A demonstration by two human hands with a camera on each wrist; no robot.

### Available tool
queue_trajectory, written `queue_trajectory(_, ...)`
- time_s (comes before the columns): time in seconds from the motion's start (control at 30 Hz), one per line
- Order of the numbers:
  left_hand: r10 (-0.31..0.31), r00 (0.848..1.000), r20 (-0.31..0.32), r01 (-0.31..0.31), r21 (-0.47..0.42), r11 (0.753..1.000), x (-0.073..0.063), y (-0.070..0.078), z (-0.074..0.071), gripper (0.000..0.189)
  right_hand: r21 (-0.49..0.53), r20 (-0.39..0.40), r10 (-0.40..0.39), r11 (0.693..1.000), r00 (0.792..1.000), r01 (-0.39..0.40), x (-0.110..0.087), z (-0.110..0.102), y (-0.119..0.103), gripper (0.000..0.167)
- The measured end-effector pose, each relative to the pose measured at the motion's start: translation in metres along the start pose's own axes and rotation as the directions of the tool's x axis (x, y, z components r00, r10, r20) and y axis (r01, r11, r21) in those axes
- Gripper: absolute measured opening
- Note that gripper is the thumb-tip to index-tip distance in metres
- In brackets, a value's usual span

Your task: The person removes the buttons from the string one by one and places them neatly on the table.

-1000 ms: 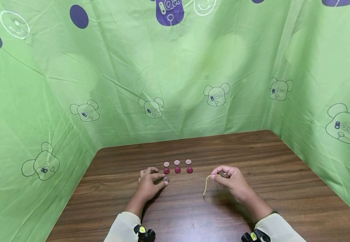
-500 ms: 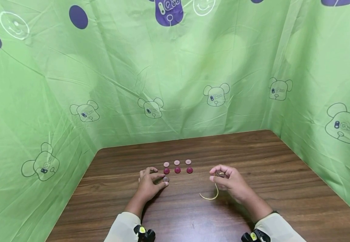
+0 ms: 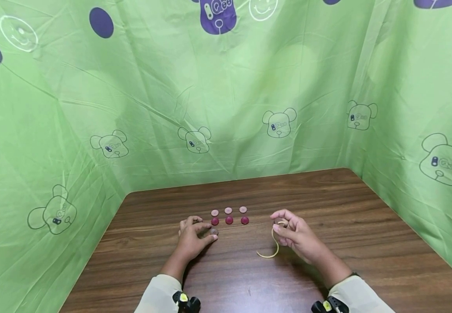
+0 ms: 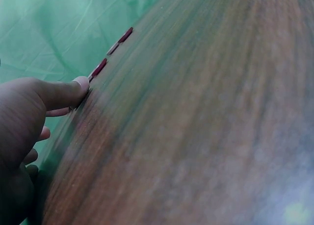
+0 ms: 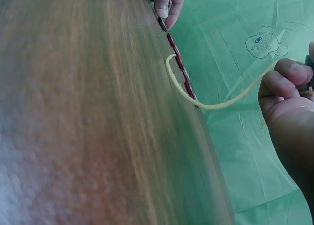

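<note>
On the table, my left hand pinches a round brown button between thumb and forefinger. My right hand, raised above the table, holds another brown button and a thin yellow string with thumb and fingers. A bit of string shows across this button's face; whether it runs through a hole I cannot tell. The string's long tail curves down to the left, also seen as a yellow loop of string in the right wrist view. The palm side of the right hand is partly hidden.
Beyond the left fingertips lie a row of pale pink buttons and, just nearer, a row of dark red buttons. They rest on a brown wooden table. A green printed cloth surrounds its back and sides.
In my right hand, the string's short hanging end has become a longer curved tail. The brown button there has turned and shows its face more. My left hand has stayed still.
</note>
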State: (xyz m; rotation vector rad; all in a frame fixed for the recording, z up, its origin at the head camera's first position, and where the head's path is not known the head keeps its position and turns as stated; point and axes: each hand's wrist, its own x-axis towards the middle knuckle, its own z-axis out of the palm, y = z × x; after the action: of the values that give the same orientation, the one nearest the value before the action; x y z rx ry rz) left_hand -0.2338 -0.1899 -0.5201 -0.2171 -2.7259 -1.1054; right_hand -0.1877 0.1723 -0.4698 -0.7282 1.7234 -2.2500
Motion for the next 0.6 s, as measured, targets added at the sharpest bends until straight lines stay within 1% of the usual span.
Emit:
queue_trajectory(0.1,0.007,1.000,-0.017,-0.007,-0.018,1.000,0.0000,-0.0003,0.0005,0.037,0.036,0.019,-0.029,0.999,0.999,0.028,0.0008,-0.0002,0.0021,0.021)
queue_trajectory(0.2,0.011,0.999,-0.042,-0.013,-0.041,0.999,0.0002,-0.0008,0.0007,0.035,0.053,0.041,-0.050,0.997,0.998,0.047,0.0016,-0.0010,0.0036,0.022)
queue_trajectory(0.37,0.014,0.996,-0.087,-0.019,-0.061,0.998,0.0009,-0.0005,0.0010,0.034,0.084,0.055,-0.044,0.996,0.997,0.039,0.0024,-0.0021,0.0058,0.025)
queue_trajectory(0.47,0.020,0.995,-0.101,-0.027,-0.066,0.997,0.0006,0.0005,0.0006,0.036,0.108,0.061,-0.043,0.994,0.997,0.036,0.0027,-0.0024,0.0071,0.022)
queue_trajectory(0.6,0.029,0.993,-0.114,-0.037,-0.072,0.997,0.0002,0.0014,0.0002,0.037,0.103,0.055,-0.057,0.993,0.997,0.051,0.0027,-0.0025,0.0078,0.016)
